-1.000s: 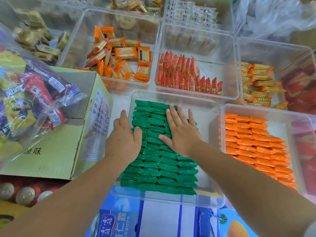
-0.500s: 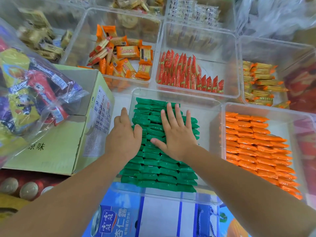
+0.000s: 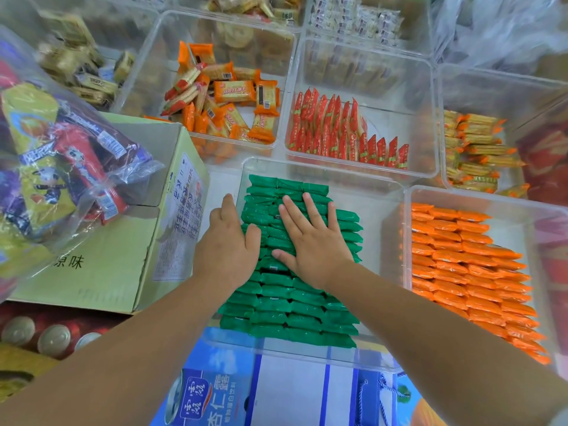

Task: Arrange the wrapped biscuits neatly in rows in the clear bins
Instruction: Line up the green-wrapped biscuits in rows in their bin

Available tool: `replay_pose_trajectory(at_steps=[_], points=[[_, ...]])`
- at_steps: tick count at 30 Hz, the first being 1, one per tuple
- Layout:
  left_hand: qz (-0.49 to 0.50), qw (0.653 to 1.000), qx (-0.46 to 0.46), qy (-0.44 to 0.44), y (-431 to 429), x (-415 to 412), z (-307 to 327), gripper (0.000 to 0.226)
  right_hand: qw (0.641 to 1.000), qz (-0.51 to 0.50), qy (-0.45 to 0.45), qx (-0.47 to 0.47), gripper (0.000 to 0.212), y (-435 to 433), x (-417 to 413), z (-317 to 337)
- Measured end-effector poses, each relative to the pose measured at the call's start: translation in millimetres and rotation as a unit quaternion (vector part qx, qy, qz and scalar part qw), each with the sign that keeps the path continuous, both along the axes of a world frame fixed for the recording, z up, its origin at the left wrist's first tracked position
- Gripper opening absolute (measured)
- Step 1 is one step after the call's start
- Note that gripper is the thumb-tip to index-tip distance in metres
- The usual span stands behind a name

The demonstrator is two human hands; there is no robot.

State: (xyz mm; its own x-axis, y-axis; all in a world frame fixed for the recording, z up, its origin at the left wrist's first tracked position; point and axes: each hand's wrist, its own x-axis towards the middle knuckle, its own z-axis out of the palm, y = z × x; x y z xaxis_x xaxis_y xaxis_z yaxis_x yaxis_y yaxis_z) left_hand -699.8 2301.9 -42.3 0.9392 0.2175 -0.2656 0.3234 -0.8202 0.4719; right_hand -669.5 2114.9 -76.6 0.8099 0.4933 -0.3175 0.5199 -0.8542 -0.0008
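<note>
Bin (image 3: 370, 207): left hand (image 3: 228, 252), right hand (image 3: 314, 242) flat on biscuits (image 3: 292, 318).

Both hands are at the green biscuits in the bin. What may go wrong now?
The right hand lies flat on the green biscuits; hard pressing may crack them. Packets at the right edge jut out of line, so a sideways push from the left hand may skew the rows.

A pale surface (image 3: 220, 179) under close-packed clear bins (image 3: 372, 216), with a cardboard box (image 3: 123, 265) at their left.
</note>
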Motion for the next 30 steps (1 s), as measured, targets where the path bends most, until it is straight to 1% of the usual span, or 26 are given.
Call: replay_pose_trajectory(at_steps=[6, 8, 11, 14, 21, 23, 26, 30], points=[[0.001, 1.0, 0.002, 0.002, -1, 0, 1, 0.07, 0.998, 0.054, 0.04, 0.017, 0.091, -10, 7, 11], [0.002, 1.0, 0.004, 0.005, 0, 0, 1, 0.07, 0.997, 0.063, 0.03, 0.029, 0.095, -11, 5, 14], [0.003, 1.0, 0.006, 0.009, 0, 0, 1, 0.069, 0.996, 0.084, -0.012, 0.033, 0.106, -12, -6, 14], [0.0, 1.0, 0.004, 0.006, 0, 0, 2, 0.069, 0.996, 0.088, 0.005, 0.015, 0.112, -12, -14, 10], [0.0, 1.0, -0.002, 0.004, 0, 0, 3, 0.069, 0.984, 0.171, 0.045, 0.034, 0.105, -21, 3, 19], [-0.002, 1.0, -0.002, 0.004, 1, 0, 3, 0.069, 0.981, 0.183, 0.018, 0.058, 0.098, -24, 18, 27], [-0.002, 1.0, -0.003, 0.008, 1, 1, 4, 0.069, 0.984, 0.161, -0.026, 0.076, 0.092, -15, 43, 34], [-0.003, 1.0, 0.001, 0.013, 1, 1, 6, 0.069, 0.982, 0.183, -0.01, 0.054, 0.093, 7, 63, 26]])
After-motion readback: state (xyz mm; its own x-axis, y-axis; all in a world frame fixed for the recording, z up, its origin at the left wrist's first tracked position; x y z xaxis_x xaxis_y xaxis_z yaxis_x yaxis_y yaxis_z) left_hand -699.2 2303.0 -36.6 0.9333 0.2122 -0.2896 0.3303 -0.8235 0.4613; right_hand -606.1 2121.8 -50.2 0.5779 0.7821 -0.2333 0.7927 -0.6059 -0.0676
